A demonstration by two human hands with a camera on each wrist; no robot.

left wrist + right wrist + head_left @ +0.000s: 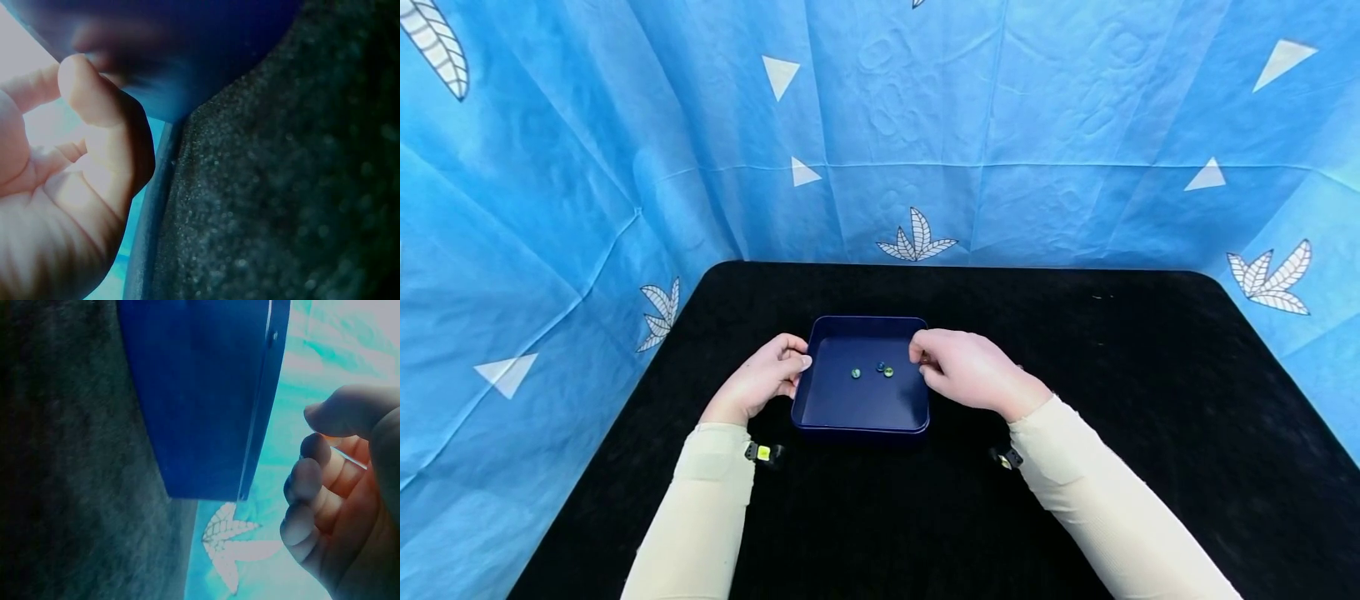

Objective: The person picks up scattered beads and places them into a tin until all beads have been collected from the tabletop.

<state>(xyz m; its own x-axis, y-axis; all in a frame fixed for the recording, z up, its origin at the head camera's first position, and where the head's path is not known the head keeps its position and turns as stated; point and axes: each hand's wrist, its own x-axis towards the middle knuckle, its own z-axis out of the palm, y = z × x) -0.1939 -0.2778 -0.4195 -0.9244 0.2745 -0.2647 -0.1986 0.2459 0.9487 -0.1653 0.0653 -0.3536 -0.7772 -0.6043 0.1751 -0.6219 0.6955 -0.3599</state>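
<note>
A square dark blue tray (861, 408) with low walls sits on the black tabletop. Three small glass marbles lie on its floor: a greenish marble (855, 373) toward the left, a dark blue marble (881, 367) and a yellow-green marble (889, 372) close together. My left hand (765, 377) grips the tray's left side, thumb at the rim and fingers outside the wall. Over the right rim hovers my right hand (970, 367), its fingers curled. In the right wrist view the fingers (306, 481) bend below the thumb, apart from the tray wall (194, 394); nothing shows between them.
Black cloth (1150, 467) covers the table, which has rounded far corners. Blue curtains (1045, 108) with white triangles and leaf prints stand behind the table and along both sides. A small camera is strapped at each wrist.
</note>
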